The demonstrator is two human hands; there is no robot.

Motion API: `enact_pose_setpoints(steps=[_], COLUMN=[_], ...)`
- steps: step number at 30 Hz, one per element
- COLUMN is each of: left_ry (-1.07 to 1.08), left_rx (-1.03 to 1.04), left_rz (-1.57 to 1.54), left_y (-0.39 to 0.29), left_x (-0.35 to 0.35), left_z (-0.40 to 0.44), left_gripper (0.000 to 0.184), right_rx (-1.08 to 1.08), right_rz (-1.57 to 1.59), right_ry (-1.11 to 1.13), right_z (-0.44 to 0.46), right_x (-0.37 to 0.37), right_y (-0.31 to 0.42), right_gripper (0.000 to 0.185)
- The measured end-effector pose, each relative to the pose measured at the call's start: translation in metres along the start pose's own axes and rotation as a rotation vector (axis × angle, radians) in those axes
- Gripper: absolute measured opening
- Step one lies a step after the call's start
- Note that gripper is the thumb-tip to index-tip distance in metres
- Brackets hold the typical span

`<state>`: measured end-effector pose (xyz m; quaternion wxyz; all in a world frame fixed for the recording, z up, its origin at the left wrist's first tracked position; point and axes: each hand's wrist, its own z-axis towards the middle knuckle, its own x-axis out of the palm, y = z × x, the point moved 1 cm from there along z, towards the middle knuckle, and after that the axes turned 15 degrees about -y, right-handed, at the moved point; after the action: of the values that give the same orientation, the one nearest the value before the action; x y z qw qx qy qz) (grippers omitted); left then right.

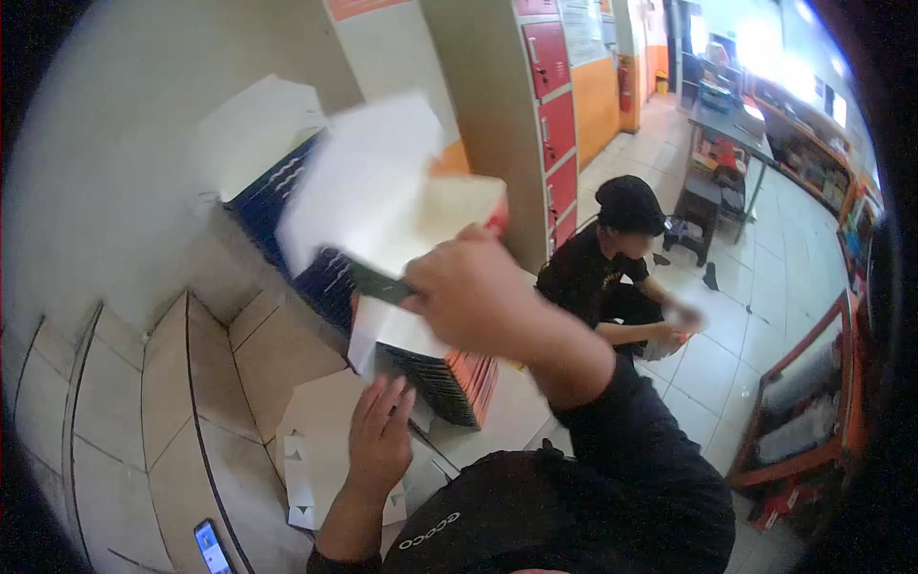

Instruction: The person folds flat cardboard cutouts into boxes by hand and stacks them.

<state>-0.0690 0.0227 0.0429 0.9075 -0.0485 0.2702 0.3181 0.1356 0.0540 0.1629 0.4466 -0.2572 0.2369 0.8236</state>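
Note:
My right hand (469, 292) grips the edge of a folded paper food box (368, 187), white inside and blurred by motion, its lid flap raised. It is above a stack of nested boxes (445, 378) with dark and orange sides. My left hand (381, 430) has its fingers stretched out beside that stack, over a flat unfolded white carton (330, 430) with cut tabs. Whether the fingers touch the stack I cannot tell. Behind the raised box stands a taller row of nested blue boxes (277, 206), partly hidden.
Tiled stairs (229, 383) rise on the left, with a lit phone (210, 545) on one step. A co-worker (602, 277) in black sits low on the right. Red lockers (550, 96), a metal table (732, 124) and a wood-framed glass panel (803, 402) stand around.

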Motion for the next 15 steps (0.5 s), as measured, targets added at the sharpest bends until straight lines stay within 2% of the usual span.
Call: enact_pose_setpoints(steps=[5, 7, 8, 13, 15], left_ry=[0.116, 0.218, 0.189, 0.05, -0.057], left_rx=[-0.084, -0.176, -0.193, -0.251, -0.273], left_rz=[-0.103, -0.126, -0.156, -0.301, -0.276], left_y=[0.023, 0.035, 0.037, 0.036, 0.031], left_x=[0.056, 0.076, 0.079, 0.08, 0.081], left_z=[0.016, 0.009, 0.008, 0.009, 0.003], left_gripper=[0.02, 0.018, 0.016, 0.019, 0.017], right_rx=[0.23, 0.165, 0.133, 0.122, 0.088], right_rz=[0.528, 0.554, 0.568, 0.123, 0.081], right_ry=[0.259, 0.233, 0.219, 0.171, 0.194], right_z=[0.012, 0.007, 0.003, -0.021, -0.034], right_x=[-0.005, 0.015, 0.022, 0.07, 0.075], right_y=[-0.028, -0.031, -0.029, -0.03, -0.019], right_gripper=[0.026, 0.027, 0.027, 0.023, 0.02])
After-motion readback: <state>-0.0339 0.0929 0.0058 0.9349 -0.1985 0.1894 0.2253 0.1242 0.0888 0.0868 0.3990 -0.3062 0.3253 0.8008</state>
